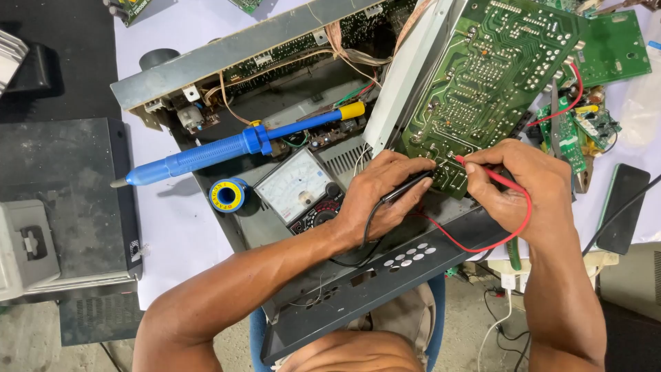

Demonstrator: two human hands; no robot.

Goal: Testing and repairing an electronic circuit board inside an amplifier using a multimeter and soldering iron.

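Probes of a meter, black [406, 187] and red [490, 176], pressed tip-first to the solder side of the tilted green circuit board [482, 76]. Left hand [382, 196] clamped on the black one, right hand [520, 186] pinched shut around the red, hands just apart. Light, stiff, slender rods, probably best gripped pen-like near the tip; trailing leads soft and apt to snag. Board judged rigid yet fragile, safest taken by its edges. Close by: analogue multimeter [297, 189], solder reel [228, 195], blue desoldering pump [234, 146], open grey chassis [234, 62] on the desk [175, 227].
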